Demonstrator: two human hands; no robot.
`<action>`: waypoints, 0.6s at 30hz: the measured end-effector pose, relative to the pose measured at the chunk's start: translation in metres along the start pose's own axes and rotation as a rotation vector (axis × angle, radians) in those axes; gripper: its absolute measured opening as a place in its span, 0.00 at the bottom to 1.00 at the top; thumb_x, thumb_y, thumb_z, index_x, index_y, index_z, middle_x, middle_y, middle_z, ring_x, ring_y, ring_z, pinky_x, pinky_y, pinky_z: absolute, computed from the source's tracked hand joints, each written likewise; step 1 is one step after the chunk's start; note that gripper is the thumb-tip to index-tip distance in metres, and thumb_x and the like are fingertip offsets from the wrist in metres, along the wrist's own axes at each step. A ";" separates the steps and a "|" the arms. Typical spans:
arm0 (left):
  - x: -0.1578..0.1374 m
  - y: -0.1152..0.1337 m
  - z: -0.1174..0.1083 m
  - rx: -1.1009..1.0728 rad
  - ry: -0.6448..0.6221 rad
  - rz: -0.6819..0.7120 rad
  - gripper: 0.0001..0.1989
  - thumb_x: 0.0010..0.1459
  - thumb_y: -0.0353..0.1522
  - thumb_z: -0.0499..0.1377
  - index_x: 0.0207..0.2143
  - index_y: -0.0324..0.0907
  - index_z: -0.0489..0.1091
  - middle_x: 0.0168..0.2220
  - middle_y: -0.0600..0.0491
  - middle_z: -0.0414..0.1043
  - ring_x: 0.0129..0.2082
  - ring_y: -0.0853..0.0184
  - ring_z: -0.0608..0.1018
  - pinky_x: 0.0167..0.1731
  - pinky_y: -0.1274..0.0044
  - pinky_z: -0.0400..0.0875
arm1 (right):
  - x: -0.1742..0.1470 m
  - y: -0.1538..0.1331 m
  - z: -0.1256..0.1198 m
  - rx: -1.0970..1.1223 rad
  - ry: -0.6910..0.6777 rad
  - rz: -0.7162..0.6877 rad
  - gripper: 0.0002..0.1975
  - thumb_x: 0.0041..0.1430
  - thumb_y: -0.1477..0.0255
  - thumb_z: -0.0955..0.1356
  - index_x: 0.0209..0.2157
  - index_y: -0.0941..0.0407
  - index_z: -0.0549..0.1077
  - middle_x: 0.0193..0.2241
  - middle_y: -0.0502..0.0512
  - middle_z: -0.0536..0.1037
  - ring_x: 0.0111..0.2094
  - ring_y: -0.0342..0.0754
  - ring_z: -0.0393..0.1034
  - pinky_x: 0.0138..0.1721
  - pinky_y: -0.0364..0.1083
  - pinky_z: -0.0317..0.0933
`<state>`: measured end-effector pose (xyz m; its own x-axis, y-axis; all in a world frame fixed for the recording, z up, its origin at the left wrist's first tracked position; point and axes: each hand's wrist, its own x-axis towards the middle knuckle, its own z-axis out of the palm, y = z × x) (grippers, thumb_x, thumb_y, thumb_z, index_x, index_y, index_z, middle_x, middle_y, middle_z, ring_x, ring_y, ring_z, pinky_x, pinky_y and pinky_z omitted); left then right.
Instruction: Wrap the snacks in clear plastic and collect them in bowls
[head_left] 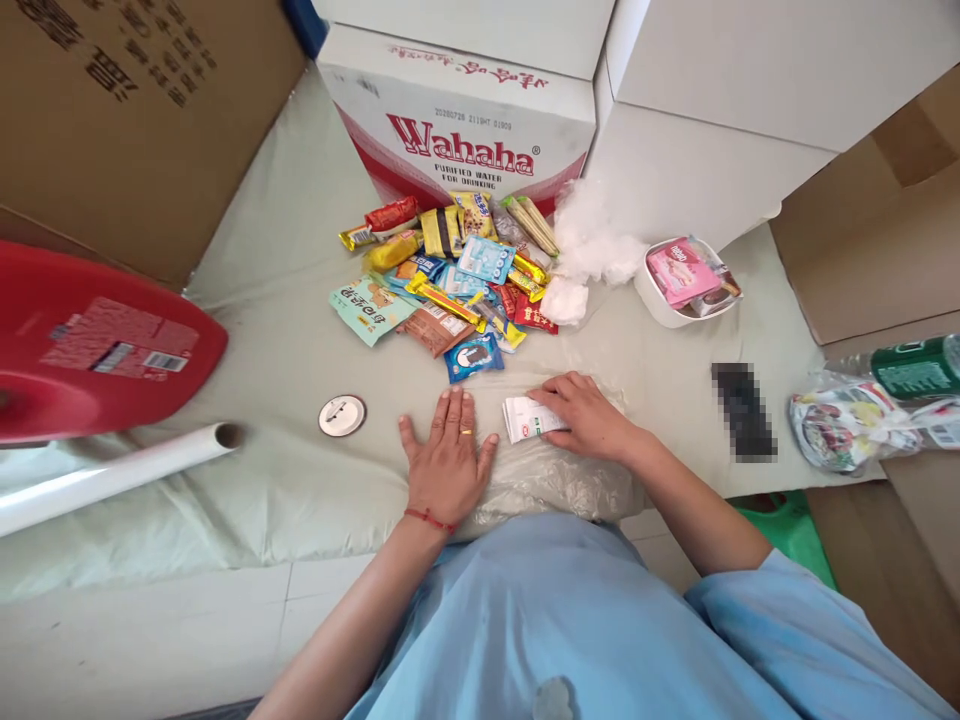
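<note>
- Right hand (586,415): grip closed about the right end of the packet, fingers over the top, thumb hidden in part.
- White packet (520,420), printed: near the middle of the table's near edge; single or stacked, cannot tell. Judged light, thin and papery, prone to creasing; layers, if any, may fan. Best held by both long edges, lightly pinched.
- Left hand (448,455): released, palm down, fingers spread on the table (285,330), left of the packet.
- Clear plastic (555,488), crumpled: by the near edge, apparently under the packet; judged slippery, apt to shift.
- Badge (342,415), round, pin upward: left of the left hand.
- Snack packets (427,318), heaped: toward the far edge.
</note>
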<state>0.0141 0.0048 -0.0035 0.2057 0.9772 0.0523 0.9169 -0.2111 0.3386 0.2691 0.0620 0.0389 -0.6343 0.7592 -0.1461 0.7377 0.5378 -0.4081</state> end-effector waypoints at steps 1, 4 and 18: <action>0.000 -0.001 0.000 0.000 0.003 -0.009 0.34 0.73 0.43 0.45 0.75 0.39 0.48 0.74 0.35 0.52 0.74 0.48 0.59 0.69 0.39 0.28 | -0.001 0.000 0.000 0.002 0.006 0.007 0.34 0.62 0.67 0.74 0.67 0.58 0.67 0.57 0.66 0.72 0.55 0.60 0.62 0.59 0.59 0.58; 0.000 -0.003 -0.001 -0.004 0.004 -0.009 0.33 0.73 0.43 0.45 0.75 0.38 0.49 0.73 0.35 0.54 0.73 0.46 0.60 0.68 0.38 0.30 | -0.001 -0.002 0.001 0.007 0.023 0.027 0.34 0.62 0.67 0.74 0.67 0.58 0.67 0.57 0.66 0.72 0.56 0.60 0.62 0.59 0.60 0.57; -0.005 -0.031 -0.018 0.040 0.182 0.488 0.24 0.64 0.23 0.54 0.59 0.50 0.72 0.59 0.49 0.78 0.65 0.59 0.73 0.71 0.57 0.52 | -0.104 -0.021 0.003 0.267 0.258 -0.035 0.28 0.68 0.56 0.70 0.64 0.51 0.68 0.54 0.65 0.75 0.55 0.59 0.69 0.54 0.61 0.70</action>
<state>-0.0212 0.0064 0.0023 0.5531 0.7519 0.3588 0.7420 -0.6404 0.1984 0.3185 -0.0293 0.0601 -0.5539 0.8277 0.0900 0.6088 0.4764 -0.6344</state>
